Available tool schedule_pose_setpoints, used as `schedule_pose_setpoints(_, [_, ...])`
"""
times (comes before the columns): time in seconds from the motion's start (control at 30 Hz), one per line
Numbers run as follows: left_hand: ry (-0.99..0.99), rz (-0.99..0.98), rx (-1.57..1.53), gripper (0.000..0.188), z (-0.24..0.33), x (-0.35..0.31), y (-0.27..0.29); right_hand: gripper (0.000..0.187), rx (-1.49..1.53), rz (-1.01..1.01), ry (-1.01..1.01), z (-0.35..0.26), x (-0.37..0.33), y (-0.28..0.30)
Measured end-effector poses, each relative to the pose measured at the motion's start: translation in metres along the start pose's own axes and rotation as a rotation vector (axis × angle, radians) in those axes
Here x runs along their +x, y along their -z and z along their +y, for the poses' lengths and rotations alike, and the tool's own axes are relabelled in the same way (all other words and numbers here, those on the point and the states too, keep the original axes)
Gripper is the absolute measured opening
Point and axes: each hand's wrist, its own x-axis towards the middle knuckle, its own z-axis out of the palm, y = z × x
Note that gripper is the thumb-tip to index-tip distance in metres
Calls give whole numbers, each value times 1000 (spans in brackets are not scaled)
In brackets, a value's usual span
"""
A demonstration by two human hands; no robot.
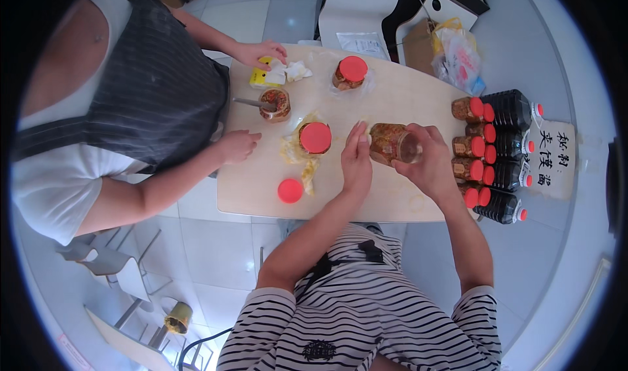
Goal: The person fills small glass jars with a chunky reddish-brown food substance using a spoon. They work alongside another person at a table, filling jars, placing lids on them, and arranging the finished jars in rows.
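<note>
In my right hand [428,158] is a glass jar [388,143] of reddish-brown, chunky sauce, tipped on its side above the table. My fingers wrap round its clear bottom end. My left hand [357,158] is held upright with straight fingers beside the jar's other end; whether the palm touches it I cannot tell. Left of that hand, a red-lidded jar [315,138] stands on crumpled yellowish plastic wrap [291,150]. A loose red lid [290,190] lies nearer me. Beyond, an uncovered sauce jar [275,105] has a spoon [252,103] in it.
A co-worker's hand [263,52] touches a yellow tissue pack [267,75]; their other hand [239,147] rests at the table's left edge. Another red-lidded jar [350,71] stands at the back. Red-lidded jars [468,147] and dark bottles [509,142] line the right side by a handwritten sign [555,158].
</note>
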Motion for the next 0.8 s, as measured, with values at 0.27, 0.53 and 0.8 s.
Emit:
schedule_pose_setpoints(0.27, [-311, -121, 341, 41, 15, -35, -10, 63, -90, 87, -13, 18, 9, -23])
schedule_pose_setpoints(0.53, [-451, -168, 529, 46, 1, -42, -5, 63, -28, 98, -77, 15, 18, -14])
schedule_pose_setpoints(0.8, [489, 77, -648, 40, -17, -5, -3, 62, -25, 58, -100, -5, 8, -9])
